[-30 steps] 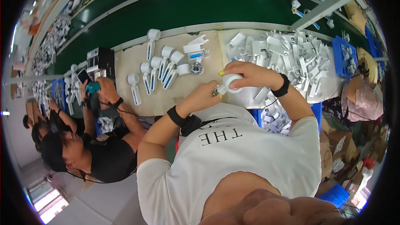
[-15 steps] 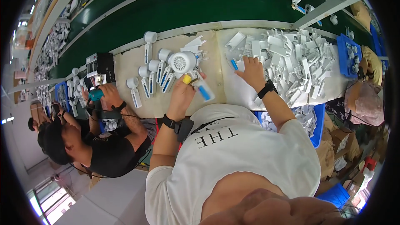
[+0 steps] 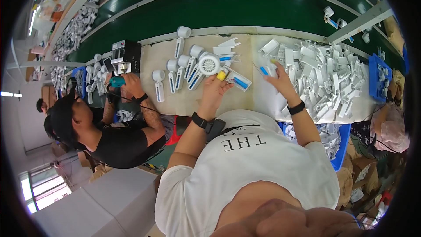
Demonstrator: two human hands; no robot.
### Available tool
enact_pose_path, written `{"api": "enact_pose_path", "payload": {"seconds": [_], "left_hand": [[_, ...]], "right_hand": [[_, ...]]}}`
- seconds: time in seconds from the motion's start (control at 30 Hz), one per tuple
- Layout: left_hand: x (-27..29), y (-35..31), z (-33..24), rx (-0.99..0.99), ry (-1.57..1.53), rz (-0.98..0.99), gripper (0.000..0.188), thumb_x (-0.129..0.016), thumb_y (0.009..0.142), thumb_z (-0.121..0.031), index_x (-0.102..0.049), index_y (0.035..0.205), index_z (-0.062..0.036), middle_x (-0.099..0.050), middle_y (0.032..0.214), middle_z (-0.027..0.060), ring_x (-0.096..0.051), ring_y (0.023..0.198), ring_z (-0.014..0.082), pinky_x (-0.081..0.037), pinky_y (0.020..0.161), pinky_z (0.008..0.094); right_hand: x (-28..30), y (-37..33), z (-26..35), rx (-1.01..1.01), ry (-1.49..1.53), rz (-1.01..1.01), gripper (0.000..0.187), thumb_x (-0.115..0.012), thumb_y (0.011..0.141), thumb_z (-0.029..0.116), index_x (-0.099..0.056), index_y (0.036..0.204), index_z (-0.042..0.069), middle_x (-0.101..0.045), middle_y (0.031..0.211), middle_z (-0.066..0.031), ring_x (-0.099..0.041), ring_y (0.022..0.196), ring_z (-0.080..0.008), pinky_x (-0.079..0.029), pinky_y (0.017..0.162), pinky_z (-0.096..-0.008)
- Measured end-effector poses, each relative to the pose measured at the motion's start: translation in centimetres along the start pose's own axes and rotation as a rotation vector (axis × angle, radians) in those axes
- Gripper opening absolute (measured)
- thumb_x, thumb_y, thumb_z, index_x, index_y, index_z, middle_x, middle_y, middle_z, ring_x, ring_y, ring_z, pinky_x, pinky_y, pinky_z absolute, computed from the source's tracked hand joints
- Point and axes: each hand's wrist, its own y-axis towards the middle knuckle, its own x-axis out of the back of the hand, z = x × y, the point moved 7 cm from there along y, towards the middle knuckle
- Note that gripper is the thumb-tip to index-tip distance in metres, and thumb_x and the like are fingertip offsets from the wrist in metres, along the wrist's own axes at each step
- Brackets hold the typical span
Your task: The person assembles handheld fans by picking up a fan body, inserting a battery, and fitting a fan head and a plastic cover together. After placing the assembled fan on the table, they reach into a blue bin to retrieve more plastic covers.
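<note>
My left hand [image 3: 213, 95] is closed on a white handheld fan [image 3: 209, 64]. Its round grille faces up, and the handle is opened, with a blue cylinder [image 3: 239, 82] showing inside. Something yellow [image 3: 222, 75] covers a fingertip of that hand. To the right, my right hand [image 3: 283, 83] pinches a small blue battery-like piece [image 3: 264, 70] with a thin wire at its end; its exact form is partly hidden by the fingers. Left of the fan in my hand, several white handheld fans [image 3: 180, 78] lie on the pale table sheet [image 3: 153, 61].
A large heap of white plastic casings [image 3: 320, 74] spreads over the table's right. Loose white shells [image 3: 228, 44] lie behind the fan. At left, a co-worker [image 3: 118, 145] holds a teal power tool [image 3: 116, 81]. A green conveyor belt [image 3: 228, 8] runs behind; a blue bin [image 3: 344, 147] stands below.
The view has shifted, so the scene sits farther right. My right hand has drawn back from the casing heap toward me, with the blue piece. My left hand still holds the fan.
</note>
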Motion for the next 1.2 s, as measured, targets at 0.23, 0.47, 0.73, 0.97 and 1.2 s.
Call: {"api": "enact_pose_path", "payload": {"seconds": [0.23,0.47,0.73,0.97,1.2], "left_hand": [[-2.0,-1.1,0.9,-0.071,0.005,-0.048,0.021,-0.052,0.085,-0.011,-0.055,0.101,0.0010,-0.060,0.097,0.0081,-0.059,0.086,0.0157,-0.050,0.072,0.0310],[-2.8,-1.5,2.9,-0.081,-0.009,-0.042,0.021,-0.055,0.084,-0.013,-0.057,0.099,0.0004,-0.060,0.090,0.0057,-0.057,0.080,0.0113,-0.046,0.066,0.0240],[-8.2,-1.4,2.2,-0.250,0.108,0.098,0.019,-0.056,0.081,-0.006,-0.058,0.099,0.0008,-0.061,0.091,0.0046,-0.057,0.079,0.0087,-0.046,0.066,0.0221],[-7.0,-1.3,1.3,-0.074,-0.086,0.124,0.020,-0.051,0.084,-0.007,-0.055,0.102,0.0017,-0.061,0.095,0.0088,-0.059,0.084,0.0140,-0.048,0.076,0.0264],[-6.9,-1.7,-2.8,-0.157,-0.179,0.116,0.021,-0.050,0.086,-0.009,-0.054,0.103,0.0029,-0.060,0.097,0.0110,-0.060,0.088,0.0178,-0.047,0.078,0.0280]], "right_hand": [[-4.2,-2.3,14.0,0.245,-0.496,0.166,0.061,-0.068,0.069,0.020,-0.039,0.120,0.003,-0.050,0.113,-0.0164,-0.050,0.102,-0.0307,-0.045,0.080,-0.0337],[-5.1,-3.5,15.9,0.376,-0.503,0.034,0.063,-0.068,0.067,0.012,-0.037,0.121,0.004,-0.050,0.115,-0.0174,-0.051,0.100,-0.0331,-0.045,0.081,-0.0355],[-0.7,-4.6,11.7,0.214,-0.313,-0.076,0.048,-0.062,0.074,0.012,-0.045,0.116,-0.001,-0.053,0.108,-0.0185,-0.055,0.095,-0.0273,-0.044,0.081,-0.0323],[-1.8,-6.2,7.4,-0.366,0.432,0.087,0.024,-0.056,0.082,0.023,-0.055,0.087,-0.001,-0.053,0.065,-0.0026,-0.049,0.053,-0.0081,-0.037,0.048,-0.0214],[-3.4,-3.4,10.5,0.073,0.057,0.046,0.024,-0.055,0.082,0.025,-0.054,0.076,0.001,-0.048,0.058,0.0010,-0.041,0.051,-0.0068,-0.033,0.046,-0.0230]]}}
